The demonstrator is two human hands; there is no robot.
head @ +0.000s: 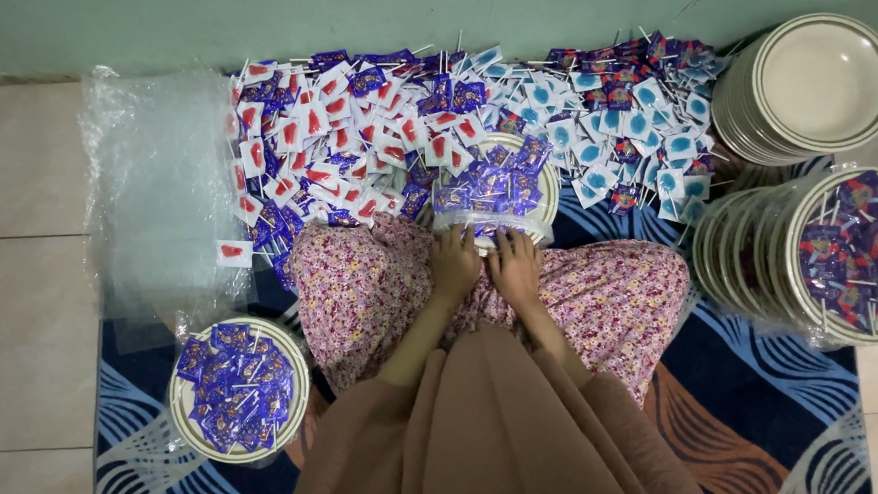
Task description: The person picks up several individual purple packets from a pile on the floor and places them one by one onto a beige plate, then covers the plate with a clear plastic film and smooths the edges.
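Near us, a wrapped plate of purple sweets [238,390] sits on the patterned rug [767,400], with bare tile at the left. Our left hand [455,261] and right hand [515,266] press flat, fingers spread, on the film-covered plate [546,186] at our knees. Beyond, heaped lollipops [353,131] reach the green wall; their sticks blur.

Cream plate [548,193] w/ purple lollipops [491,182], plastic-wrapped, flat on lap edge, centre
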